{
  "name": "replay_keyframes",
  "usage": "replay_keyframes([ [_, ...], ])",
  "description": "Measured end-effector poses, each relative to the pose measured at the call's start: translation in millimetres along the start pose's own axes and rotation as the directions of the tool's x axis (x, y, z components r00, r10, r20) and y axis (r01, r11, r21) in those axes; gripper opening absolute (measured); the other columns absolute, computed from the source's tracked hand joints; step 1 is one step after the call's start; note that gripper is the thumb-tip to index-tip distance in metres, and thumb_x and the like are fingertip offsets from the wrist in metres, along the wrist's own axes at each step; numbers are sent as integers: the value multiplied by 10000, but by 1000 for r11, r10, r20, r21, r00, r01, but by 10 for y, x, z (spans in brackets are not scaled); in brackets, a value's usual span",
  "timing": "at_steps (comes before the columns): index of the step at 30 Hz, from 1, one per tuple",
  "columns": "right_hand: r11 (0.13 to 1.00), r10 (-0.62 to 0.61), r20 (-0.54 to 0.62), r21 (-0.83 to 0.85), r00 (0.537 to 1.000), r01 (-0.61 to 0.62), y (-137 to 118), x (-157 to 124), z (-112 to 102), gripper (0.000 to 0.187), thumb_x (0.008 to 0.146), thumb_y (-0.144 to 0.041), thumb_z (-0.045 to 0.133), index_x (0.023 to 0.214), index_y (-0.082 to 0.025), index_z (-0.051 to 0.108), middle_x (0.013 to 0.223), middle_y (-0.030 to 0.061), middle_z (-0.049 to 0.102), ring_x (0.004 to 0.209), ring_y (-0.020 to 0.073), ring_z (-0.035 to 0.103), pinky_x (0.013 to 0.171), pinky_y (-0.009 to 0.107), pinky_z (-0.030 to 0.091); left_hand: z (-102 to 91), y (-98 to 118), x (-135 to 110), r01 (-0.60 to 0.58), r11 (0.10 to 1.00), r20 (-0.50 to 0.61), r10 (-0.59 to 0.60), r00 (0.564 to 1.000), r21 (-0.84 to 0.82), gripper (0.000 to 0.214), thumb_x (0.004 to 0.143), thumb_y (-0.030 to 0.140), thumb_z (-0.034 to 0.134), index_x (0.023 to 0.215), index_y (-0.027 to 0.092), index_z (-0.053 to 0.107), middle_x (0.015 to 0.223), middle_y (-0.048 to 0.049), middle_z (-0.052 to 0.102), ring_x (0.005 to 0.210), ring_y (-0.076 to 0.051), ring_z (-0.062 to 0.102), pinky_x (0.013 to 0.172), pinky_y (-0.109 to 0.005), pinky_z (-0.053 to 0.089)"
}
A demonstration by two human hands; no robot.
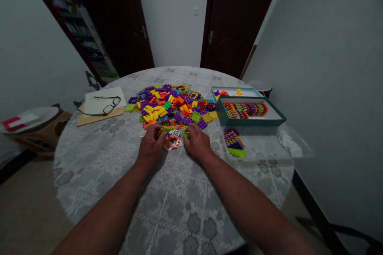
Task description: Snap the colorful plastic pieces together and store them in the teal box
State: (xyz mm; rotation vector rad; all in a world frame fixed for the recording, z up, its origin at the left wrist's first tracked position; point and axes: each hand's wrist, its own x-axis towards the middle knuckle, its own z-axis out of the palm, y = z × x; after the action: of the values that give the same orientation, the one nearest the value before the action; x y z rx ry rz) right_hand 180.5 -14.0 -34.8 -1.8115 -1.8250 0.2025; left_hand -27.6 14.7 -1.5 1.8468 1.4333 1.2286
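A heap of small plastic interlocking pieces (172, 105) in purple, yellow, orange and green lies mid-table. At its near edge my left hand (152, 145) and my right hand (196, 141) rest on the cloth, fingers curled toward a small cluster of white and orange pieces (173, 141) between them. Both hands touch this cluster and the fingers pinch at it. Which single piece each one grips is hidden by the fingers.
A round table (119, 159) with a patterned grey cloth. A teal box (249, 113) with rows of joined pieces stands right, a clear tray (263, 147) with a small assembly in front. Glasses (109, 105) lie on papers at left. A low stool (32, 125) stands far left.
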Motion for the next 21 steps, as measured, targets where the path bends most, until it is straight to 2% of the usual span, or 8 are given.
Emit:
replay_keyframes([
  [6,996,-35,-51,79,998,39,58,1,37,438,968,-237,708,1400,-248,635,1588,113,627,1433,266,627,1112,403,578,5,-66,-5,20,999,14,-20,1000,-34,275,971,494,692,1083,256,609,890,9,677,787,-207,662,749,-327,527],
  [11,994,-19,-43,104,999,23,54,-2,-7,407,961,-292,729,1353,-240,632,1440,103,690,1299,271,682,1045,402,593,34,-145,-8,37,999,35,-36,999,-39,279,981,478,706,1133,257,630,940,-4,691,822,-209,669,748,-329,521],
  [17,998,-57,-7,29,998,57,-26,-59,-42,568,1004,-370,709,1534,-209,581,1509,168,628,1306,304,676,1022,410,599,86,-61,-54,122,972,120,-99,988,-203,291,935,487,745,1081,247,667,876,-1,716,744,-195,676,673,-310,541],
  [21,995,-50,75,-79,996,56,-106,-75,-94,535,1011,-387,692,1509,-207,619,1494,171,614,1200,313,718,939,416,622,93,0,-58,166,950,189,-118,975,-264,307,929,497,751,1090,239,709,824,-13,723,676,-197,667,603,-304,530],
])
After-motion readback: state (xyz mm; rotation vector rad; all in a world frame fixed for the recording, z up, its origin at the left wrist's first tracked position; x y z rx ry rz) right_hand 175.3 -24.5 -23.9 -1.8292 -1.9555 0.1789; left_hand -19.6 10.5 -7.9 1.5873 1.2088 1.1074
